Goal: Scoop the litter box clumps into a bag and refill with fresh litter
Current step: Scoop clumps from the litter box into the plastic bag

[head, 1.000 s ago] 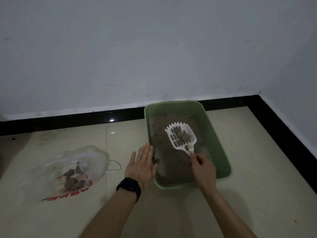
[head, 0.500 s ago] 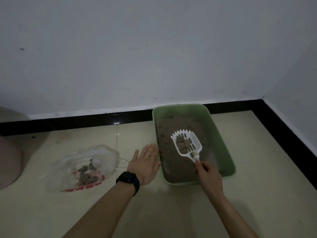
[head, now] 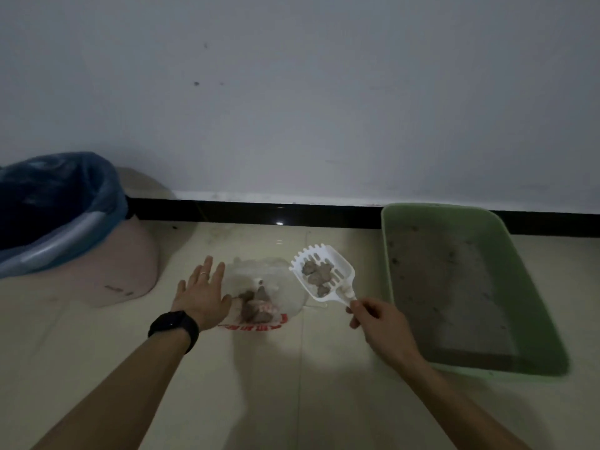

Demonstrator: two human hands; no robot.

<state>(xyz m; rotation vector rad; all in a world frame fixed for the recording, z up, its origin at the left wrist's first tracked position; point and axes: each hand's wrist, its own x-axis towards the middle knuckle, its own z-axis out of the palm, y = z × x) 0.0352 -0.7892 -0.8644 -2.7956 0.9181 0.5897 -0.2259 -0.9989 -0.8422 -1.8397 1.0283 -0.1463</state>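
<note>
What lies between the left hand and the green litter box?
In the head view: the clear bag holding clumps, then the loaded white scoop held by the right hand.

Home room corner — tiled floor (head: 292, 384), litter box (head: 438, 216), lined bin (head: 123, 271)

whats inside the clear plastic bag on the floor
Grey clumps lie inside the clear bag; the left hand covers its left edge, so anything there is hidden.

Left of the plastic bag (head: 276, 277), the blue-lined bin (head: 65, 203) runs off the frame edge; the bag's red print (head: 256, 327) is unreadably blurred.
</note>
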